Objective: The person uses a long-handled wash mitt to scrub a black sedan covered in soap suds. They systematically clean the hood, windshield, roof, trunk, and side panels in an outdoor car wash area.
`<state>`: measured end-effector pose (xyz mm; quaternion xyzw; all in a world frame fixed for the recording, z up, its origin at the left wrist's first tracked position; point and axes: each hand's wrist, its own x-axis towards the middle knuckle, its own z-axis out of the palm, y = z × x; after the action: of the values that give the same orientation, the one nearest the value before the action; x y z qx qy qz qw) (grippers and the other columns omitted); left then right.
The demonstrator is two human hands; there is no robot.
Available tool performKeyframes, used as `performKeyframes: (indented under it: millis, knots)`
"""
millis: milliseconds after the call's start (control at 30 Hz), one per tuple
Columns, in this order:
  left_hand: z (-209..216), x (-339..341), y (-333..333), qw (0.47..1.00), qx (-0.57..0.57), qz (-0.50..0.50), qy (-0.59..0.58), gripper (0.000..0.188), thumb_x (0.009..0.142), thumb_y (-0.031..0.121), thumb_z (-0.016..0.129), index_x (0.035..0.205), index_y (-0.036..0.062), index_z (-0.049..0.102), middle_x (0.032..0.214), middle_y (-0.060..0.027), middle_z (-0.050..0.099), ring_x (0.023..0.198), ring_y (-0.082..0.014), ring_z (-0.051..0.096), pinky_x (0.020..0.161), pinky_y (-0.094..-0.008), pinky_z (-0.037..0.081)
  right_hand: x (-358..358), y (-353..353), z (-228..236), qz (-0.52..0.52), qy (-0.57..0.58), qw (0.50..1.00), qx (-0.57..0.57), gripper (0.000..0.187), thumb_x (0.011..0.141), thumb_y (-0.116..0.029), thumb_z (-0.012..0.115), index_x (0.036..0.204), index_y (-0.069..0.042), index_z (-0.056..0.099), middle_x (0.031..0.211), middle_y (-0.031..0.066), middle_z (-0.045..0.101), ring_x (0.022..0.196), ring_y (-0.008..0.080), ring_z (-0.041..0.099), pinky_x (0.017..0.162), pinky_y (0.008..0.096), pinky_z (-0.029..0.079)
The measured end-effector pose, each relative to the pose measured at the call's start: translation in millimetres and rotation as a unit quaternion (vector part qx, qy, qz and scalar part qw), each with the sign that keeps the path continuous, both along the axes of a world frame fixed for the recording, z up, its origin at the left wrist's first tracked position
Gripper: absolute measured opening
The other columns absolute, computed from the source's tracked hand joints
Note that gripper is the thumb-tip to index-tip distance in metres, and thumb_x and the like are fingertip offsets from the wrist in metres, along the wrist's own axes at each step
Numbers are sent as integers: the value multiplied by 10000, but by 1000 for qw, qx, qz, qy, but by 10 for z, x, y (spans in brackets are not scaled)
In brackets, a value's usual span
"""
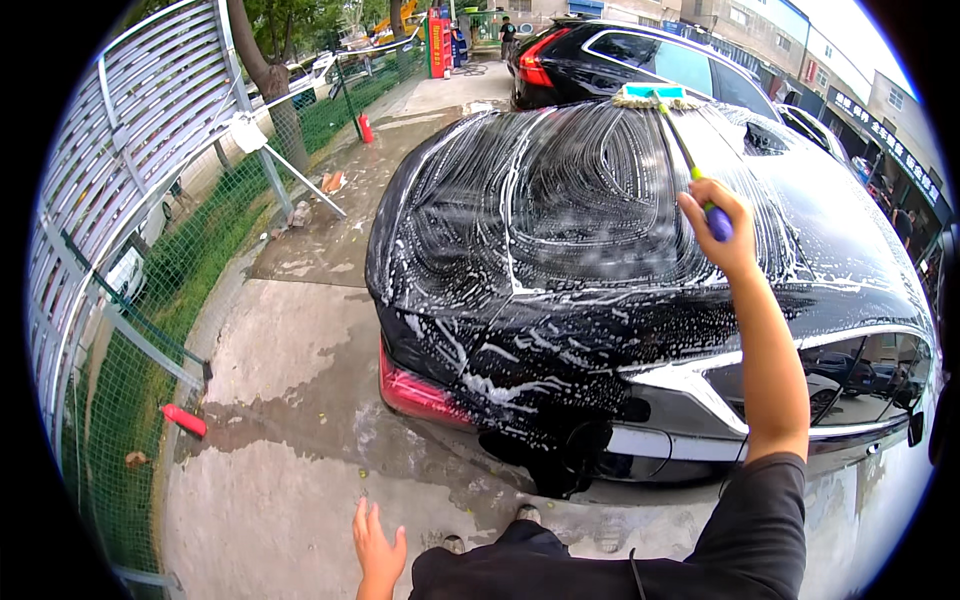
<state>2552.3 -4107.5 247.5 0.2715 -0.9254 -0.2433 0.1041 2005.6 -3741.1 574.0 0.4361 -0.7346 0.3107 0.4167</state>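
Observation:
My right hand (727, 228) is wrapped round the purple and green handle of a long-handled wash mop (682, 147), my arm stretched out over a black car (560, 330). The mop's head (655, 95), blue on top with a pale fringe, lies on the far side of the car's rear. White suds streak the trunk lid and rear window in curved lines. Low at my left side, my left hand (379, 548) hangs over the concrete with its fingers apart and nothing in it. A red tail light (420, 388) shows at the car's near left corner.
Another dark car (625, 62) is parked just beyond. Along the left runs a green mesh fence (215, 215) with metal posts. One red fire extinguisher (184, 421) lies tilted by it, another (365, 128) stands farther off. A person (507, 36) is in the distance. The concrete has wet patches.

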Motion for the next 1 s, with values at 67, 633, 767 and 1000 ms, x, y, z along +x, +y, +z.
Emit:
performKeyframes:
  millis: [67, 633, 767, 1000]
  knots:
    - [79, -230, -82, 997, 9, -61, 35, 692, 853, 160, 773, 1448, -56, 493, 1585, -246, 431, 1432, -466, 424, 1196, -543, 351, 687, 59, 105, 16, -12, 1000, 9, 222, 905, -31, 760, 797, 12, 571, 798, 136, 648, 841, 292, 710, 858, 374, 551]
    - [1654, -1431, 754, 708, 40, -484, 513, 770, 872, 259, 816, 1510, 29, 454, 1550, -249, 480, 1423, -449, 475, 1224, -582, 316, 7459, 6, -489, 64, -59, 915, -394, 346, 963, -300, 744, 802, -190, 458, 615, -46, 510, 643, 82, 526, 961, 365, 429]
    - [1889, -1368, 1112, 649, 38, -513, 561, 575, 819, 250, 833, 1317, 90, 593, 1363, -135, 650, 1265, -339, 626, 1192, -563, 372, 8336, -304, -604, 122, -30, 893, -432, 212, 946, -306, 603, 801, -184, 506, 685, -44, 553, 747, 171, 557, 891, 448, 380]
    - [1849, -563, 1362, 605, 46, -586, 537, 403, 756, 221, 823, 551, 134, 488, 544, -48, 510, 492, -268, 547, 513, -389, 424, 9596, -402, -956, 71, -17, 814, -577, 260, 973, -303, 688, 809, -169, 538, 693, -30, 541, 771, 179, 570, 974, 431, 456]
